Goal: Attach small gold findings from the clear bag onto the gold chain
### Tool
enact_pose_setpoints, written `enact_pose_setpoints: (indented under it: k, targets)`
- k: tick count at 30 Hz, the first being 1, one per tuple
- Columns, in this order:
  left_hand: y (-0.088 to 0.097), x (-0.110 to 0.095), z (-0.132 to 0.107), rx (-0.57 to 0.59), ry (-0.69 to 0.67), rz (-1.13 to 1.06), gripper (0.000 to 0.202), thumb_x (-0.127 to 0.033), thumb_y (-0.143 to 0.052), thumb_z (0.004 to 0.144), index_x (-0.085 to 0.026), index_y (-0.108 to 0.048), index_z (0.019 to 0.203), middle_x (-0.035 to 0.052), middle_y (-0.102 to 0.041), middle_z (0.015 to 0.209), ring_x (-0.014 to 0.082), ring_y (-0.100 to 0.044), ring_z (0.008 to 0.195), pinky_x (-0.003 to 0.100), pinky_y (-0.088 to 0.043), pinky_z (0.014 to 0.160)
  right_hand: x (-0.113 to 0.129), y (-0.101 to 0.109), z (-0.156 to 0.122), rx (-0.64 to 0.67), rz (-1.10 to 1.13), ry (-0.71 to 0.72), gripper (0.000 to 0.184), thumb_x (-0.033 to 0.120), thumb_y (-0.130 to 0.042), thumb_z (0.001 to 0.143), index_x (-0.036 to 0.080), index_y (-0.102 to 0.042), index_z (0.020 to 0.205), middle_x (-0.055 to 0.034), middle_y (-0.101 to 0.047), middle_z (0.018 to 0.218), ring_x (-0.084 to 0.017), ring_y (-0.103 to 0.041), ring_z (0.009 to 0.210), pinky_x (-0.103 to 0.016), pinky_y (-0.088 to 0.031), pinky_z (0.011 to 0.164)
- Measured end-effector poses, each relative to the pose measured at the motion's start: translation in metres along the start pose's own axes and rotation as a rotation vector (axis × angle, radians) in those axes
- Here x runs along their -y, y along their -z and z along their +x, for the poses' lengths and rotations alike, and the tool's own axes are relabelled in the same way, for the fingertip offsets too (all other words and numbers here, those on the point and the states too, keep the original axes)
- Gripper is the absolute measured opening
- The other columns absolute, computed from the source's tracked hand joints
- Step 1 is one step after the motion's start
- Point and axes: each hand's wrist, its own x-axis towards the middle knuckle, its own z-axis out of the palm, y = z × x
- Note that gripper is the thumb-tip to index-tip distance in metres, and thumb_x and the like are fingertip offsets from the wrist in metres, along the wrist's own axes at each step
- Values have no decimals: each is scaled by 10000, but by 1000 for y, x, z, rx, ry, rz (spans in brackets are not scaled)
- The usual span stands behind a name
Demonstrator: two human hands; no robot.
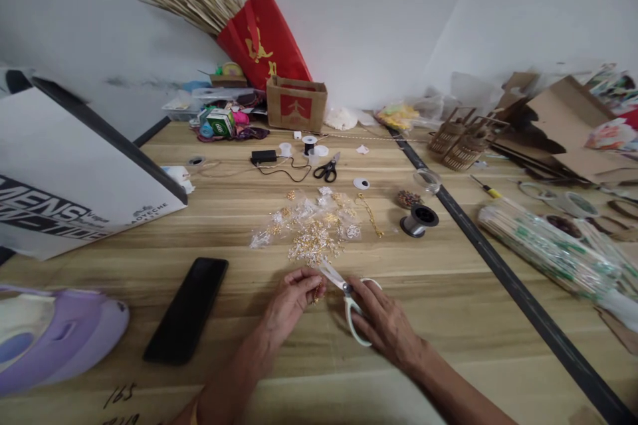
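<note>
My left hand (294,295) is closed in a pinch on a small gold piece (316,293) just above the wooden table (448,292). My right hand (381,319) grips white-handled scissors (343,295), fingers through the loops; the blades point up-left toward the gold piece. Just beyond both hands lies a heap of small gold and silver ornaments (314,239) in clear plastic bags. A short gold chain (369,214) lies to the right of the heap.
A black phone (187,309) lies left of my hands, a purple-and-white object (50,339) at the far left edge. A white shopping bag (64,172) lies at the left. Black scissors (326,169), a wire spool (419,219), a bead dish (409,198) and bamboo sticks (548,249) sit further off.
</note>
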Motion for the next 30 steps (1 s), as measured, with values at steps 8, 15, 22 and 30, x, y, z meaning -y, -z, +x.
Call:
enact_pose_setpoints:
  k: [8,15,22,30]
  targets:
    - [2,-18,1,-57,-80,31,227,-158,-799,558,-103,-701,756,47,-701,693,114,-634,633,212,-488,627,-26,14,-4,-57,-10,-24,564,320,-457,914,156,-235,1406,-135,-606,1098,-211,-613,978,-316,-537,791]
    - [0,-34,1,-103,-185,136,262,-147,-802,532,-121,-696,770,9,-683,650,85,-593,574,187,-456,574,-24,32,6,199,11,78,440,296,-483,905,186,-410,1324,-125,-603,1137,-210,-591,1006,-333,-515,821]
    - [-13,-57,-18,-100,-295,244,237,-163,-792,550,-129,-700,766,24,-698,681,100,-592,591,214,-463,592,-13,38,8,267,-56,56,431,275,-501,898,195,-422,1313,-106,-603,1108,-217,-568,985,-346,-500,818]
    - [-31,-73,-38,12,-388,421,141,-176,-757,617,-134,-698,738,36,-705,675,112,-590,556,208,-447,526,-2,49,6,282,-158,-13,429,216,-550,839,222,-450,1257,-87,-585,1100,-224,-544,938,-350,-498,769]
